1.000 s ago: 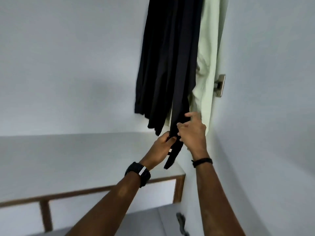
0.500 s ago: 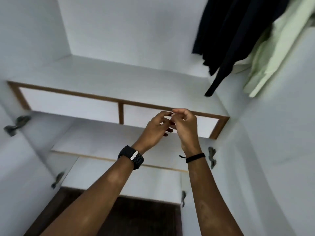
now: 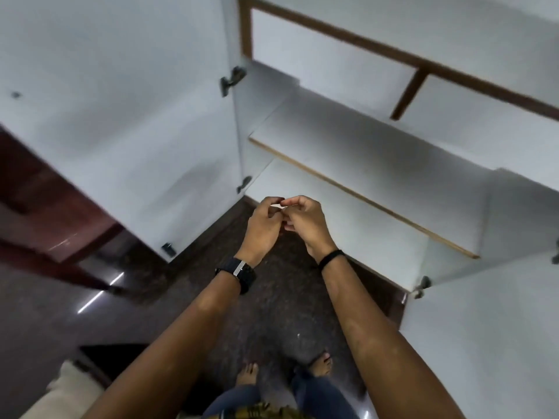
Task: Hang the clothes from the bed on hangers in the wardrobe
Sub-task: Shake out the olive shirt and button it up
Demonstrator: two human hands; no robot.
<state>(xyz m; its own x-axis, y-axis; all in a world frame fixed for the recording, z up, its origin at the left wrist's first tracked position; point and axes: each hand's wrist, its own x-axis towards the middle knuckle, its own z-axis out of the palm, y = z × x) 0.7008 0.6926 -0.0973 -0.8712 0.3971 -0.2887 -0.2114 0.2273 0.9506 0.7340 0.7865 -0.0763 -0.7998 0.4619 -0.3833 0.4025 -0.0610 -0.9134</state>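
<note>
— Well, where do the person's hands sit against the wardrobe (image 3: 378, 140)?

— Both are raised together in front of its open lower part. The left hand (image 3: 262, 225) and the right hand (image 3: 305, 222) touch at the fingertips, fingers curled inward. Whether anything is pinched between them cannot be told.

— And the clothes?

— None show; no garment or hanger is near either hand.

— What does the wardrobe hold?

— Beyond the hands lie white shelves (image 3: 363, 146) with brown edging, and above those, white panels in a brown frame (image 3: 408, 95). An open white door (image 3: 121, 116) stands to the left of the left hand, another door (image 3: 484, 328) to the right of the right hand.

— Anything on the wrists?

— A dark watch (image 3: 239, 273) on the left, a thin black band (image 3: 331, 258) on the right. Below the hands, bare feet (image 3: 322, 362) stand on a dark floor (image 3: 272, 313).
</note>
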